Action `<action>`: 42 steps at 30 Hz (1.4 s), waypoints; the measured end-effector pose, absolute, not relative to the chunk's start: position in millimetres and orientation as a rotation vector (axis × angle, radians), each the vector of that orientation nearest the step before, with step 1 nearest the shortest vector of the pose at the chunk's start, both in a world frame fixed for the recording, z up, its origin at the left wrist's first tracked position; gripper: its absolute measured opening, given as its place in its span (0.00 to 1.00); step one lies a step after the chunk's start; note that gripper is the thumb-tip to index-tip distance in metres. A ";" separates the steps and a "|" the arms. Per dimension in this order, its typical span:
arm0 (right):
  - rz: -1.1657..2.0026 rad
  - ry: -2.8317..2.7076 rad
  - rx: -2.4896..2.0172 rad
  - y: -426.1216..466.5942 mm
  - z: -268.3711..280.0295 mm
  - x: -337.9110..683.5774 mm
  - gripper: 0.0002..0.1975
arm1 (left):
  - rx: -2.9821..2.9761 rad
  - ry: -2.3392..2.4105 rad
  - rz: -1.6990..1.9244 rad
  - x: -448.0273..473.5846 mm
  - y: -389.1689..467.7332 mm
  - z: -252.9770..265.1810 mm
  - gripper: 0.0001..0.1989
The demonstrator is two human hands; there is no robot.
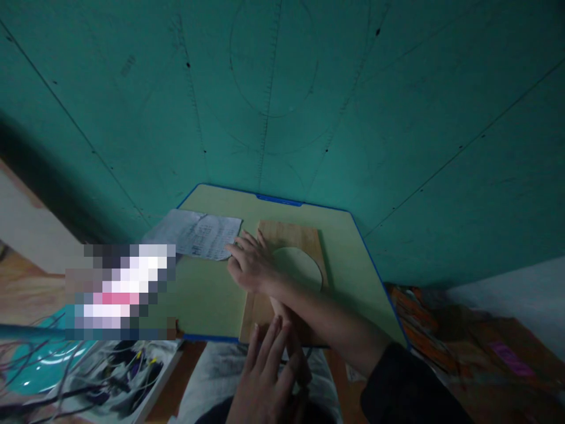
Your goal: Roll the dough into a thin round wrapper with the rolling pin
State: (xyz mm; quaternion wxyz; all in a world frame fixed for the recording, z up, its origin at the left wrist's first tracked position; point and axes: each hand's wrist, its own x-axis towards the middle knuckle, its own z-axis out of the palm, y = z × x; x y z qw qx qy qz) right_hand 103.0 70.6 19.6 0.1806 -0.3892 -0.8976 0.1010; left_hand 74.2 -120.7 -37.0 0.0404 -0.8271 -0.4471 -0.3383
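Note:
A wooden board lies on the small pale yellow-green table with a blue edge. On the board is a pale round shape, close to the table's colour; I cannot tell whether it is a flat disc or an opening. My right hand reaches across the board to its left edge, fingers spread and palm down, close to the sheet of paper. My right forearm covers part of the round shape. At the board's near edge is my left hand, its fingers stretched out. A slim pale thing under my right wrist is mostly hidden.
A printed sheet of paper lies at the table's left. A green marked wall rises behind. Left of the table are a blurred-out patch and a white box of cables. Cardboard lies on the right.

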 end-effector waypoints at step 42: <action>0.845 -2.391 -0.969 126.1 27.5 203.3 0.31 | -2.510 -1.409 -1.142 32.6 26.3 22.9 0.15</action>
